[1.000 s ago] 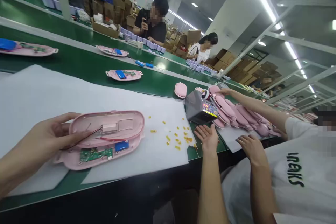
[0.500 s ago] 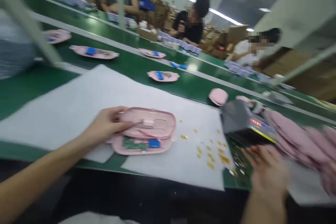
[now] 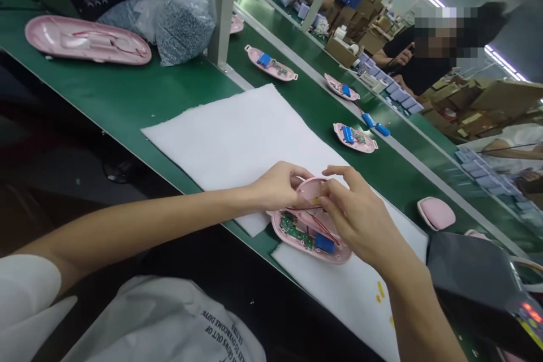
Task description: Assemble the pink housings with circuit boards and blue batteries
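Left hand (image 3: 278, 186) curls closed around the rim of the raised pink shell half (image 3: 309, 184), above the white foam sheet (image 3: 237, 136) on the green surface (image 3: 127, 102). Just below that hand, the lower pink shell half (image 3: 335, 254) lies on the foam, holding a green circuit board (image 3: 294, 232), a blue battery (image 3: 324, 243) and red wires (image 3: 322, 220). The right hand (image 3: 360, 215) grips the raised half from the other side, fingers bent. Beyond this hand sit a closed pink case (image 3: 436, 213) and a grey box (image 3: 475, 283).
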A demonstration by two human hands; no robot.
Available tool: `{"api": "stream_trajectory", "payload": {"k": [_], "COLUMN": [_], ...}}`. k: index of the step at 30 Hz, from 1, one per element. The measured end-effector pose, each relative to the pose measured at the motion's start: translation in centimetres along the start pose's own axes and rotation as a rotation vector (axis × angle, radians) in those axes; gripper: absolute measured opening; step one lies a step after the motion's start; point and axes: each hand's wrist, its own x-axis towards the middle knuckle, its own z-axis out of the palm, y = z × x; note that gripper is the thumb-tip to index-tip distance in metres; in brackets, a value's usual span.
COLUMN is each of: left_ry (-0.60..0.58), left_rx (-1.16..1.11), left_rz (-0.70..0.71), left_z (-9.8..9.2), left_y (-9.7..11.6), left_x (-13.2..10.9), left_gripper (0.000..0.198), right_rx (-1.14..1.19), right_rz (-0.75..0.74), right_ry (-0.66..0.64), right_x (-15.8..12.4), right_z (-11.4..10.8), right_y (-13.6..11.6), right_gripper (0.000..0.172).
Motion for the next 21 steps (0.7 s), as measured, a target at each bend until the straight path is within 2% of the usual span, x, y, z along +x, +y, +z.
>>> {"api": "stream_trajectory", "payload": {"k": [7, 12, 14, 16, 18, 19, 21], "left_ry": [-0.005, -0.048, -0.042, -0.041, -0.040, -0.031, 0.005], "left_rx": [0.073, 0.144, 0.151, 0.144, 0.169, 0.206, 0.339], "left_rz": [0.059, 0.131, 0.156, 0.171, 0.180, 0.187, 0.231], "left_z": [-0.2, -0.3, -0.4, -0.3, -0.3, -0.3, -0.4], "left_y": [-0.8, -1.3, -1.5, -1.5, -1.5, -1.4, -1.2], "left_x": [0.2, 0.3, 0.3, 0.1, 0.0, 0.0, -0.1], "left_gripper": [0.036, 0.031, 0.030, 0.030, 0.030, 0.029, 0.027], "right_rx": [-0.244, -0.215, -0.164, -0.097, 0.041, 0.128, 0.278], "right_rz": [-0.056, -0.004, 0.085, 0.278, 0.467, 0.515, 0.514], "right_ry": [0.126, 0.177, 0.203, 0.218, 0.135, 0.067, -0.027], "right_x": [-0.3, 0.0, 0.1, 0.3, 0.4, 0.4, 0.4], "right_z": [1.6, 2.1, 2.0, 1.5, 0.7, 0.3, -0.4], "right_y": [-0.1, -0.2, 0.0, 0.3, 0.8, 1.0, 1.2], "right_gripper": [0.016, 0.014, 0.021, 0.032, 0.038, 0.037, 0.031]}}
